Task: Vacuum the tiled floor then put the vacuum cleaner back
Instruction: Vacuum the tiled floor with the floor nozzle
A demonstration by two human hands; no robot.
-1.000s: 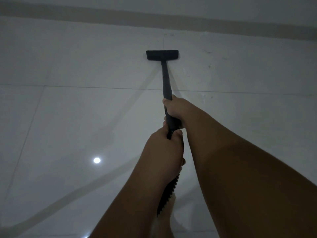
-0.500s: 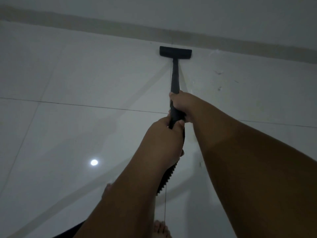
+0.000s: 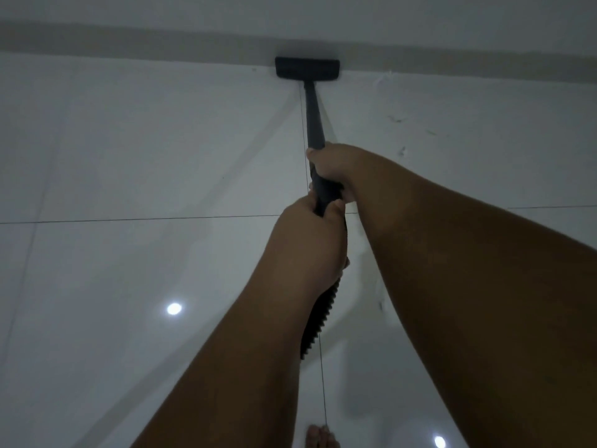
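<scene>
- A dim, downward view showed a person's two bare forearms reaching forward over a glossy pale tiled floor (image 3: 129, 156).
- The right hand (image 3: 332, 171) was farther forward, its fingers curled tightly round the dark vacuum wand (image 3: 315, 121).
- The left hand (image 3: 310, 244) sat just behind it, nearly touching, and also gripped the wand, with the thumb lying along the top.
- A black ribbed hose (image 3: 318, 318) emerged below the left wrist and ran back towards the person.
- The wand stretched straight ahead to a flat, dark, rectangular floor nozzle (image 3: 307, 68).
- The nozzle lay flat on the tiles, with its far edge against the grey skirting strip (image 3: 129, 40) at the foot of the wall.
- Thin dark grout lines crossed the floor, one running under the wand.
- A few small dark specks (image 3: 395, 119) lay on the tile to the right of the wand.
- Two round ceiling-light reflections shone on the tiles, one at lower left (image 3: 174, 308) and one at the bottom right (image 3: 440, 442).
- Bare toes (image 3: 321, 436) showed at the bottom edge.
</scene>
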